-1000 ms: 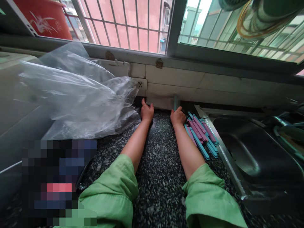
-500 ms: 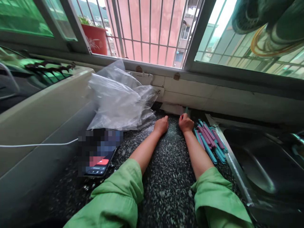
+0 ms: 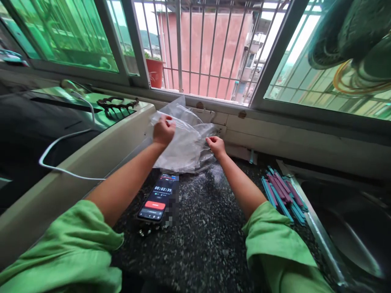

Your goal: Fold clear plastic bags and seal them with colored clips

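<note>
Two bare hands at the crumpled clear plastic bags.

I see the left hand curled in front of their upper left part and the right hand with thumb and forefinger drawn close at their right edge; whether either has plastic clamped between its fingers, I cannot tell. The bags lie at the far left of the speckled black counter, below the barred window. Just in front of them I read 00:02:39 on a smartphone. Left of it runs a beige ledge, crossed by a white cable. To the right, turquoise and mauve strips lie in a loose pile beside the metal sink. A red flowerpot stands beyond the window opening.
</note>
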Available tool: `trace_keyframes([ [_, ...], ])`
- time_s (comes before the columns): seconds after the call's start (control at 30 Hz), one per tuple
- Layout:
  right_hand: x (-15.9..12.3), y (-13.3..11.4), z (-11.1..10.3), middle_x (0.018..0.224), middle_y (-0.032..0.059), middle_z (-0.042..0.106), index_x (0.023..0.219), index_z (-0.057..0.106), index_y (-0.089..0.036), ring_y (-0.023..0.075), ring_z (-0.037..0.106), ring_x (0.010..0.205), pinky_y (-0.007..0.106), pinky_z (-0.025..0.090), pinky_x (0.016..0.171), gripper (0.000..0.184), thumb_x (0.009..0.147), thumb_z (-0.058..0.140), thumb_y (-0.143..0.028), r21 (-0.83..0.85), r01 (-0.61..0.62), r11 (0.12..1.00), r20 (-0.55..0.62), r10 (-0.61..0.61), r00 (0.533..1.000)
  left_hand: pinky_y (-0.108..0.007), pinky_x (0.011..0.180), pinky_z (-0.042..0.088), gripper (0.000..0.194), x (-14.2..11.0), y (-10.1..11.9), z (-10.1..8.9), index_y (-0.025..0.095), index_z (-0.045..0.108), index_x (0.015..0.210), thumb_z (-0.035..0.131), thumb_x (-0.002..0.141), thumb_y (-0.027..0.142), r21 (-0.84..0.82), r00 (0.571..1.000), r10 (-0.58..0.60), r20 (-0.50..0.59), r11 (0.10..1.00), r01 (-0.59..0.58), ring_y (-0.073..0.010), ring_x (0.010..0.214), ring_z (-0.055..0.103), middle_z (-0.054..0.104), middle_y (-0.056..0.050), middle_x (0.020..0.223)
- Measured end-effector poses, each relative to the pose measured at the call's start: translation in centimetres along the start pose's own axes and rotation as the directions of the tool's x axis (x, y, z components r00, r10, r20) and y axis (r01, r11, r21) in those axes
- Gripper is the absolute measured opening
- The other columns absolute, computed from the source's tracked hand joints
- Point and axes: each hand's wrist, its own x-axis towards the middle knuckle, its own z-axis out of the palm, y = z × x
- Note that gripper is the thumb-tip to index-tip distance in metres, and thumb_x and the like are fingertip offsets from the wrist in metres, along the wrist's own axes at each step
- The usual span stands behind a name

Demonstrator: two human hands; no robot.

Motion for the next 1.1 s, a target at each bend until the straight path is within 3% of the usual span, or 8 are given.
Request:
trace_keyframes([
  [0.1, 1.4, -1.3, 2.3, 0.078, 0.0048, 0.068, 0.080, 0.065, -0.013, 0.0126, 0.060, 0.069, 0.021, 0.045, 0.064, 0.029, 0.076, 0.054, -0.039, 0.097, -0.022, 0.995, -0.007, 0.023, 1.000, -0.032, 0.079, 0.045, 0.029, 1.3, -1.3, -2.9, 0.014, 0.056, 0.101, 0.053, 0.075, 0.027, 0.128, 0.990, -0.119, -0.070, 0.984, 0.127, -0.0215, 0.078, 0.060, 0.061, -0.005, 0.076],
  [0.23, 1.7, -2.0, 4.2, 0.064, 0.0007, 0.063, 0.066, 0.062, -0.015, 0.0125, 0.056, 0.062, 0.023, 0.043, 0.062, 0.021, 0.070, 0.057, -0.035, 0.177, -0.035, 0.984, -0.028, 0.041, 0.999, -0.033, 0.076, 0.045, 0.030, 1.3, -1.8, -3.7, 0.015, 0.058, 0.096, 0.056, 0.073, 0.035, 0.267, 0.961, -0.274, 0.035, 0.929, 0.255, -0.0261, 0.088, 0.061, 0.065, -0.011, 0.090],
  [0.33, 1.2, -2.3, 4.4, 0.060, -0.0013, 0.060, 0.062, 0.060, -0.016, 0.0120, 0.053, 0.059, 0.023, 0.042, 0.062, 0.014, 0.067, 0.056, -0.028, 0.220, -0.030, 0.975, -0.050, 0.042, 0.998, -0.031, 0.073, 0.044, 0.020, 1.2, -2.0, -3.2, 0.015, 0.061, 0.081, 0.056, 0.071, 0.032, 0.282, 0.941, -0.282, 0.186, 0.933, 0.224, -0.0257, 0.087, 0.061, 0.067, -0.012, 0.088],
  [0.4, 0.6, -2.5, 3.6, 0.060, -0.0013, 0.059, 0.062, 0.059, -0.016, 0.0118, 0.053, 0.059, 0.024, 0.042, 0.062, 0.013, 0.067, 0.054, -0.026, 0.249, -0.015, 0.968, -0.067, 0.033, 0.997, -0.028, 0.070, 0.044, 0.016, 1.0, -1.9, -3.0, 0.015, 0.062, 0.074, 0.053, 0.070, 0.028, 0.228, 0.948, -0.230, 0.219, 0.957, 0.179, -0.0228, 0.080, 0.062, 0.067, -0.010, 0.081],
  [0.6, -3.1, -2.0, -2.3, 0.068, 0.0011, 0.061, 0.073, 0.059, -0.015, 0.0116, 0.053, 0.061, 0.024, 0.044, 0.064, 0.017, 0.069, 0.053, -0.030, 0.326, 0.058, 0.944, -0.121, -0.020, 0.992, -0.023, 0.055, 0.038, 0.022, -1.7, -0.4, -3.1, 0.012, 0.063, 0.069, 0.054, 0.067, 0.031, -0.196, 0.984, -0.054, 0.170, 0.977, 0.088, -0.0121, 0.052, 0.049, 0.058, -0.002, 0.057],
  [0.8, -11.5, 1.7, -10.8, 0.070, 0.0002, 0.059, 0.085, 0.061, -0.016, 0.0108, 0.049, 0.058, 0.024, 0.043, 0.058, 0.027, 0.068, 0.060, -0.037, 0.257, 0.136, 0.957, -0.182, -0.090, 0.979, -0.020, 0.045, 0.030, 0.029, -9.9, 1.8, -2.5, 0.012, 0.064, 0.083, 0.057, 0.069, 0.036, -0.522, 0.966, 0.124, 0.229, 0.853, 0.014, -0.0069, 0.043, 0.035, 0.042, 0.006, 0.048],
  [0.93, -18.9, 4.8, -14.6, 0.066, -0.0013, 0.054, 0.093, 0.060, -0.018, 0.0102, 0.045, 0.053, 0.023, 0.041, 0.052, 0.025, 0.077, 0.056, -0.038, 0.053, 0.159, 0.986, -0.143, -0.150, 0.978, -0.019, 0.046, 0.033, 0.024, -16.7, 1.9, -1.5, 0.014, 0.064, 0.081, 0.055, 0.074, 0.035, -0.551, 0.908, 0.234, 0.347, 0.834, -0.004, -0.0077, 0.046, 0.041, 0.047, 0.005, 0.051],
  [1.1, -24.6, 8.4, -17.5, 0.074, 0.0022, 0.059, 0.094, 0.061, -0.018, 0.0127, 0.052, 0.061, 0.025, 0.044, 0.058, 0.020, 0.077, 0.052, -0.025, -0.117, 0.168, 0.979, 0.111, -0.156, 0.982, -0.021, 0.061, 0.043, 0.015, -22.0, 0.7, -0.7, 0.016, 0.066, 0.079, 0.051, 0.076, 0.017, -0.517, 0.782, 0.434, 0.447, 0.839, -0.169, -0.0115, 0.064, 0.056, 0.062, -0.002, 0.071],
])
